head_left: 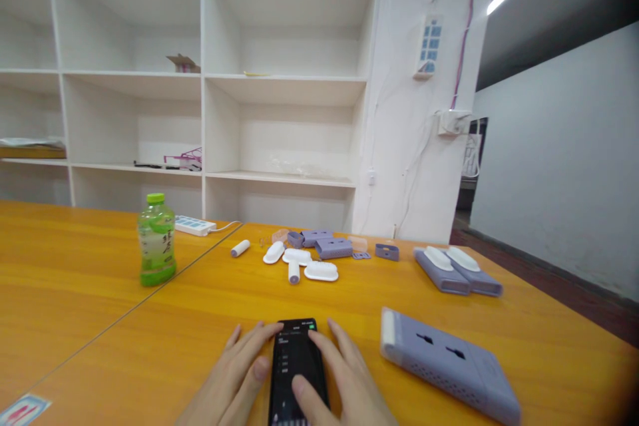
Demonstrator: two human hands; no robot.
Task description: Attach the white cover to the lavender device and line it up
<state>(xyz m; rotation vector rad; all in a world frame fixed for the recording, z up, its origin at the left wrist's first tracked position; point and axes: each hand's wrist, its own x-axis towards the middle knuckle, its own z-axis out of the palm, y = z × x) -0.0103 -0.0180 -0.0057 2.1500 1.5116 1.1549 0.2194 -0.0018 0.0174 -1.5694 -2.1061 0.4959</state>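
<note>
Head view. A black smartphone (296, 373) lies flat on the orange wooden worktop (210, 319), at the near edge, screen lit and facing up. Left hand (234, 376) rests against the phone's left edge, fingers spread and loose, index fingertip at the top left corner, thumb beside the left side; the grip is not closed round anything. Right hand (334, 379) lies along the phone's right edge, fingers extended, index fingertip at the top right corner, thumb lying over the lower screen; grip likewise slack, flat on the phone and not clasping it.

Just right of the right hand: a large lavender housing (449, 363) with a white end cap and two dark slots in its top face, lying flat, angled toward the near right corner. Further back on the right, two smaller lavender units with white tops (456, 269), side by side, touching or nearly so.

Mid worktop, well beyond the phone: a loose cluster of white oval caps (304, 263), two small white cylinders, and several lavender plastic parts (332, 246).

Left: a green bottle (156, 239) with a green cap, upright, apart from the cluster. Behind it a white power strip (194, 225) with cable. Against the back wall, white shelving (202, 80).
</note>
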